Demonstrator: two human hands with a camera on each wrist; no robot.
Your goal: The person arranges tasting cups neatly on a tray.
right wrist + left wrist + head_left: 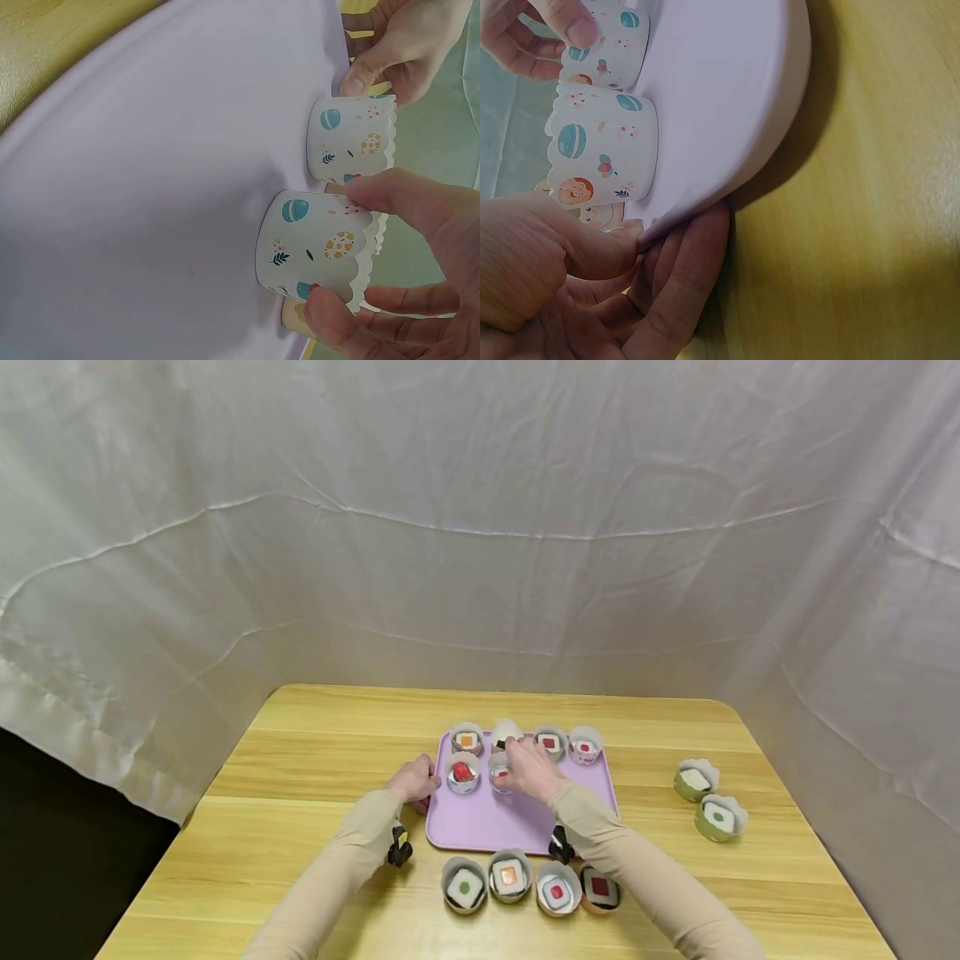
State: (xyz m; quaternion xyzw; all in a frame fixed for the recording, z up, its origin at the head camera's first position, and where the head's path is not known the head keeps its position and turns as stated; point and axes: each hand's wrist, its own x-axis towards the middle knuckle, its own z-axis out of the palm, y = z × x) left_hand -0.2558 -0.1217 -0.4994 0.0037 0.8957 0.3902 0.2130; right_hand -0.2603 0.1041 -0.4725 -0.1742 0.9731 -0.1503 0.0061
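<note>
My left hand (415, 781) grips the left rim of a lilac tray (480, 827), thumb above and fingers underneath in the left wrist view. Over the middle of the tray, my right hand (531, 768) pinches a white patterned paper cup (315, 240) by its scalloped rim. Inside that cup a bit of red shows, mostly covered by the hand. Just left of it stands a paper cup with a red strawberry-like piece (462, 772). Behind them, a row of cups lines the tray's back edge, among them one with an orange-centred sushi piece (467, 741).
In front of the tray, several sushi-filled cups stand on the wooden table (315, 760), including a green-centred one (464, 888) and a dark red one (600, 888). Two green cups (716, 820) sit to the right. Pale curtains (480, 593) surround the table's back and sides.
</note>
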